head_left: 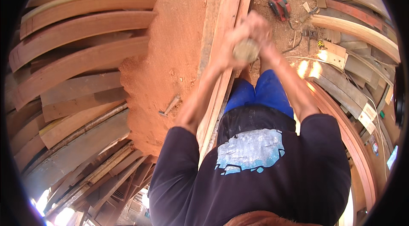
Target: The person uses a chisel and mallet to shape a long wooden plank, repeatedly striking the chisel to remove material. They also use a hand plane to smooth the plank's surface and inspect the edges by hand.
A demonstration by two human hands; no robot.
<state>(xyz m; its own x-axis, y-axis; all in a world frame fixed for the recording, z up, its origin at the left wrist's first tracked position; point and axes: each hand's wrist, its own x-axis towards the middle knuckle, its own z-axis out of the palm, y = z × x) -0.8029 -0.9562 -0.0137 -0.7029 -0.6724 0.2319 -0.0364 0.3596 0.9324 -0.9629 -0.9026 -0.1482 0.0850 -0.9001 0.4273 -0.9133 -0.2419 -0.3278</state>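
Running lengthwise to the left of the dark shirt [251, 196], the long planks [232, 0] serve as the landmark. Orange sawdust [170, 47] spreads to their left, with curved timbers [93, 4] stacked beyond it. A red power tool [279, 6] rests to their right; a hammer [172, 104] lies on the sawdust to their left. Over their right edge, as seen from above, the left hand [232, 43] and the right hand [264, 34] come together, both curled around a round block [246, 50] whose pale end faces the camera.

Good handling, judged from this posture, calls for an even two-handed grip, straight wrists and a steady stance beside the planks; any stroke is best made controlled rather than hurried, with the fingertips clear of the wood.

Several details remain uncertain. The planks' far end is cut off by the upper edge, and their nearer part is covered by the left forearm [200, 94] and shirt. Blur prevents separate finger positions from being told. The block's far side is hidden: whether it is a separate piece or the end of a tool, and whether it touches the planks, cannot be determined.
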